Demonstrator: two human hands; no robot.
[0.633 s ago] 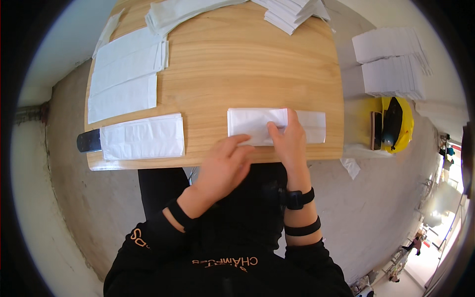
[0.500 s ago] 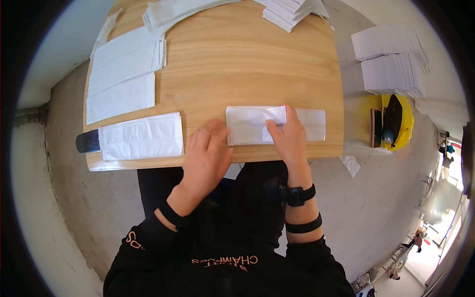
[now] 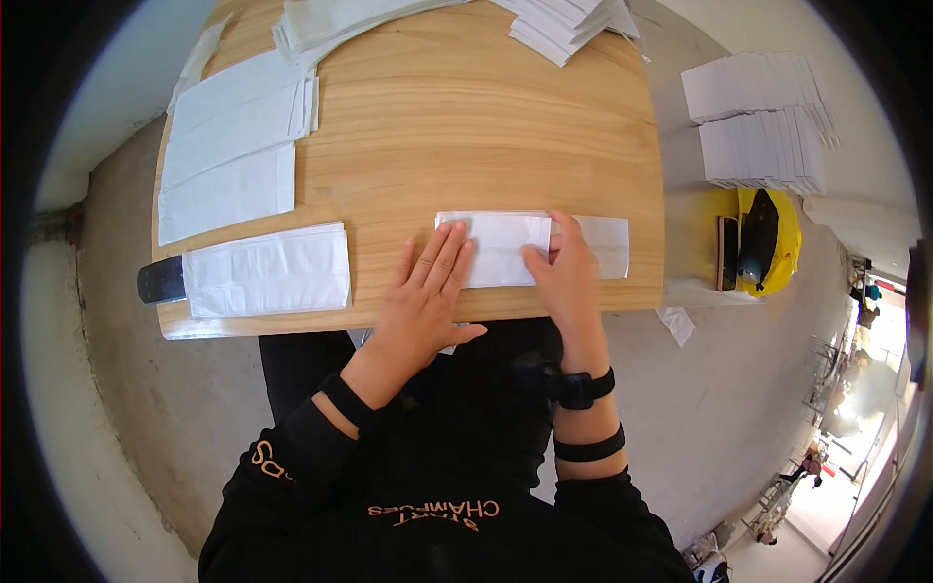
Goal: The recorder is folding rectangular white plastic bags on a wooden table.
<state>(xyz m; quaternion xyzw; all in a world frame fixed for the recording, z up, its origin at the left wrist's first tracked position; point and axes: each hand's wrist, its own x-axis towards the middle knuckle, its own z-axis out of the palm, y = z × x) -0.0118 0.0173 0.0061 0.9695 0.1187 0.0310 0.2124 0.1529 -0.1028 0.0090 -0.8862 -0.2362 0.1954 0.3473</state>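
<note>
A small stack of white paper [image 3: 501,243] lies near the table's front edge, with a longer piece [image 3: 604,248] sticking out from under it on the right. My left hand [image 3: 428,291] rests flat on the stack's left end, fingers stretched out and thumb pointing right. At the right end of the upper paper, my right hand [image 3: 567,262] pinches its edge between thumb and fingers. Part of that edge is hidden by the hand. To the left sits another stack of white paper [image 3: 267,272], partly over a dark, flat object [image 3: 160,282].
The wooden table [image 3: 466,126] also bears overlapping white paper stacks [image 3: 228,146] at the left and a fanned pile [image 3: 564,29] at the far edge. Beyond the right edge stand white stacks [image 3: 758,151] and a yellow bag [image 3: 782,243] beside a phone-like object [image 3: 727,253].
My left hand has moved right and come down flat on the stack. The upper paper, creased and raised earlier, now lies smoother. My right hand stays at its right edge.
</note>
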